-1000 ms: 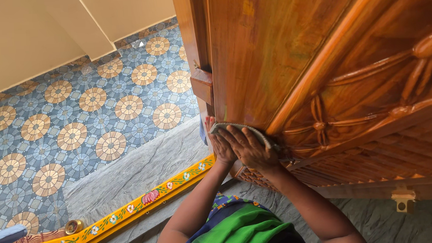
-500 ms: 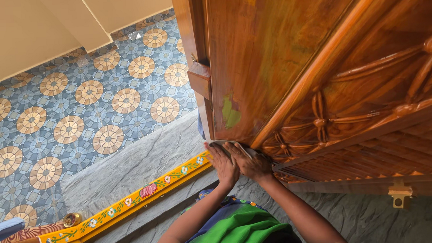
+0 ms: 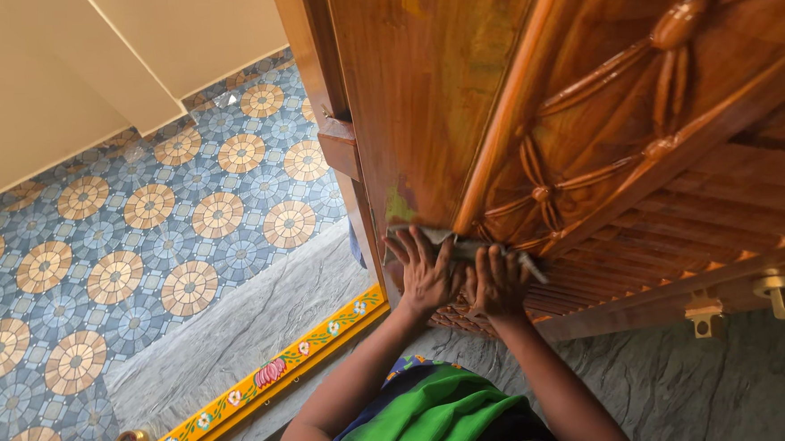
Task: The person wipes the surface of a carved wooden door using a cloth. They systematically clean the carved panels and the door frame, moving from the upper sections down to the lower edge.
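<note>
Shifted rightward along the carved wooden door (image 3: 583,103) since half a second ago, off the plain panel onto the carved moulding. Left hand (image 3: 424,272) and right hand (image 3: 497,282) pressed flat, fingers spread, on a grey cloth (image 3: 465,243) stretched lengthwise left to right, low on the door.

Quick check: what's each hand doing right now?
Left hand: open, fingers spread flat on the cloth against the carved wooden door.
Right hand: open, pressing the same cloth.
</note>
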